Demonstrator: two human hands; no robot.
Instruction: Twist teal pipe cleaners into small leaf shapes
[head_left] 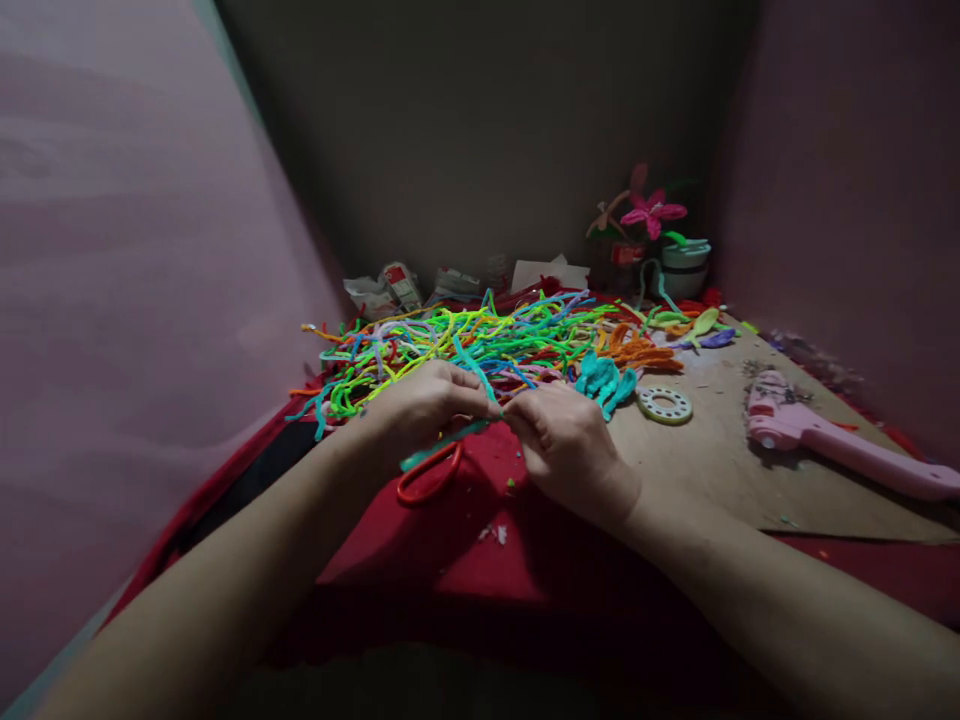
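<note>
My left hand [442,393] and my right hand [559,435] meet over the front of the red cloth, fingertips pinched close together. Between them is a turquoise pipe cleaner [474,368]; one length rises up and to the left, another part runs below my left hand. The exact spot where the fingertips grip it is partly hidden. Under my left hand lie red-handled scissors [427,480], with only the looped handle showing. Just beyond both hands spreads a tangled heap of many-coloured pipe cleaners [420,340]. Turquoise petal-like loops [604,382] rest beside my right hand.
On the board [720,460] at right lie a pink glue gun [840,445], a round ring with holes [665,405] and orange bent pieces [637,350]. A pot [685,268] and a pink flower [654,212] stand at the back. Pink walls close both sides.
</note>
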